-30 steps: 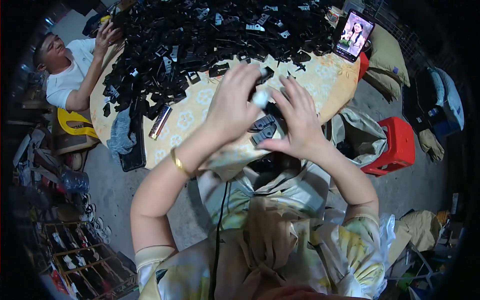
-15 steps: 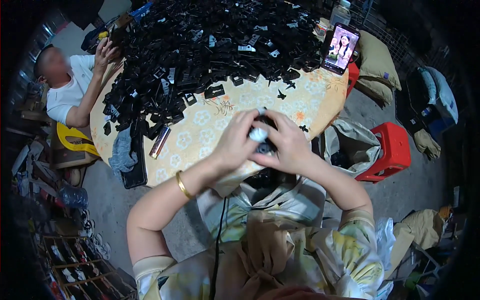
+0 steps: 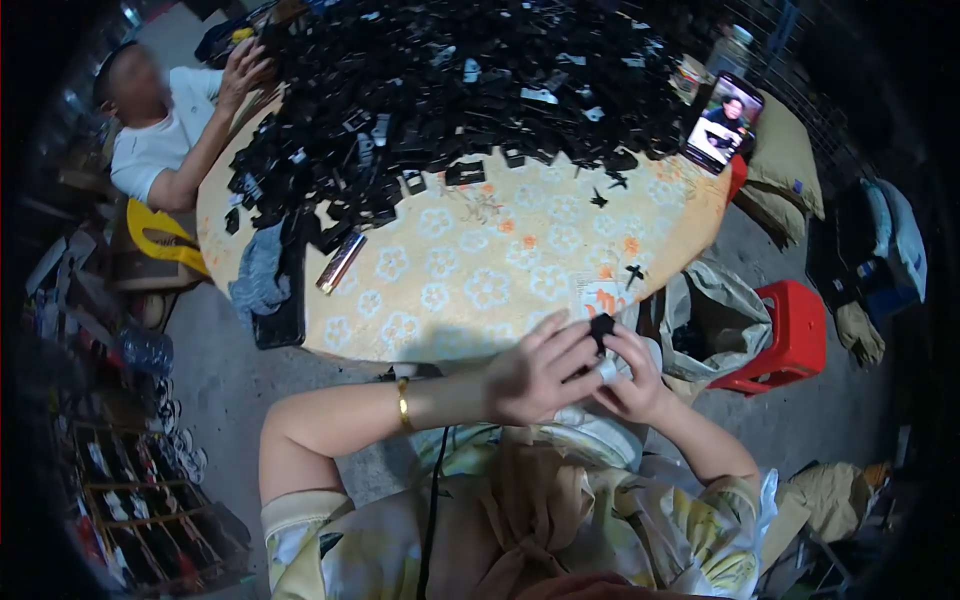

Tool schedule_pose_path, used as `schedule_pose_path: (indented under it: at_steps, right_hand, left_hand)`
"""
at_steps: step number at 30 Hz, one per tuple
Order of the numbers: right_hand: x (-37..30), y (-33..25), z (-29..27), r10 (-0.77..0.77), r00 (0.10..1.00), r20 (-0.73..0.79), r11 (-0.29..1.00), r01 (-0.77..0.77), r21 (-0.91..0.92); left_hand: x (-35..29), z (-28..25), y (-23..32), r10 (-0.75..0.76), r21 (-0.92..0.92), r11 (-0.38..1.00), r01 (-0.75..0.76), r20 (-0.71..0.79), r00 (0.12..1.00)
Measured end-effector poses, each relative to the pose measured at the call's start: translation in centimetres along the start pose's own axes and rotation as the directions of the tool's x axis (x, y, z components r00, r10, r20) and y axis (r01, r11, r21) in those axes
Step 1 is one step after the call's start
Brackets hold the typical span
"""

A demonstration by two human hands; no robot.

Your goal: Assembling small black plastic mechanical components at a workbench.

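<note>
Just beyond the near right edge of the table, both my hands meet around a small black plastic part (image 3: pixel 602 328). My right hand (image 3: pixel 635 378) is closed, its fingertips pressed on the part. My left hand (image 3: pixel 540 372) comes in from the other side with fingers bent, tips against the part; it is slightly blurred. Something white (image 3: pixel 606 370) shows between the hands, too small to name. A gold bracelet (image 3: pixel 403 404) circles my left wrist. On the flowered tablecloth (image 3: pixel 436 262), a large heap of black plastic parts (image 3: pixel 430 110) covers the far side.
A lit phone (image 3: pixel 722 122) leans at the table's far right, near a clear bottle (image 3: pixel 730 52). An open sack (image 3: pixel 740 310) and a red stool (image 3: pixel 800 335) stand at right. A metallic tube (image 3: pixel 341 263) and grey cloth (image 3: pixel 262 272) lie at left, near a seated person (image 3: pixel 160 145).
My hands have moved from over the table's edge toward my body and to the right. They have drawn slightly apart, exposing the black part. The view has shifted and the phone's picture has changed.
</note>
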State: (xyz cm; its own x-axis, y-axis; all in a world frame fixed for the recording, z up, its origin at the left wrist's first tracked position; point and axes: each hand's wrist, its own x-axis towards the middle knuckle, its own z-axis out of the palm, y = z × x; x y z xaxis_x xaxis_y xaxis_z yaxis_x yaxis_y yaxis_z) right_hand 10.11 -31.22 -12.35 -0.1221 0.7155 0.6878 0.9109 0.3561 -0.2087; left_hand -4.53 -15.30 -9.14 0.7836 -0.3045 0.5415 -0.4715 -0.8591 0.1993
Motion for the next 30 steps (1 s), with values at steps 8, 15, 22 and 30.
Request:
schedule_pose_path:
  at_steps: [8,15,22,30]
  right_hand:
    - [0.1,0.9,-0.5,-0.054,0.976,0.209,0.998,0.047,0.039]
    - [7.2,3.3,-4.4,0.422,0.907,0.015,0.882,-0.406,-0.237]
    - [10.8,12.8,-3.2,0.21,0.976,0.066,0.881,-0.159,-0.445]
    - [18.7,12.6,-0.4,0.166,0.98,0.107,0.955,-0.133,-0.263]
  left_hand:
    - [-2.2,-1.8,-0.5,0.192,0.008,0.981,-0.193,0.047,0.98]
    - [-4.7,-12.2,-7.4,-0.577,0.527,0.594,0.608,-0.247,0.778]
    - [-3.5,-12.0,-11.5,-0.922,0.459,0.151,0.876,-0.255,0.292]
    - [0.7,-5.7,-13.9,-0.738,0.458,0.397,0.795,-0.357,0.573]
